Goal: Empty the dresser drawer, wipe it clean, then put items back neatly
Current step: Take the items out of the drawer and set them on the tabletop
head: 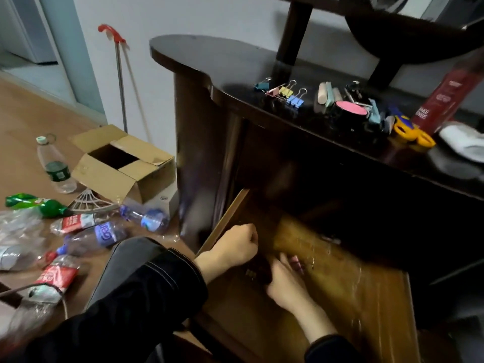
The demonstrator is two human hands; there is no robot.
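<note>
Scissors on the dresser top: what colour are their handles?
The scissors have yellow handles; head view.

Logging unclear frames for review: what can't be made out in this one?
Head view:
Whether the left hand holds anything: its curled fingers hide it.
The dark object between the hands: blurred, shadowed, partly behind the right hand.
Back of the drawer: hidden under the dresser top.
The white cloth: cut by the right edge.
</note>
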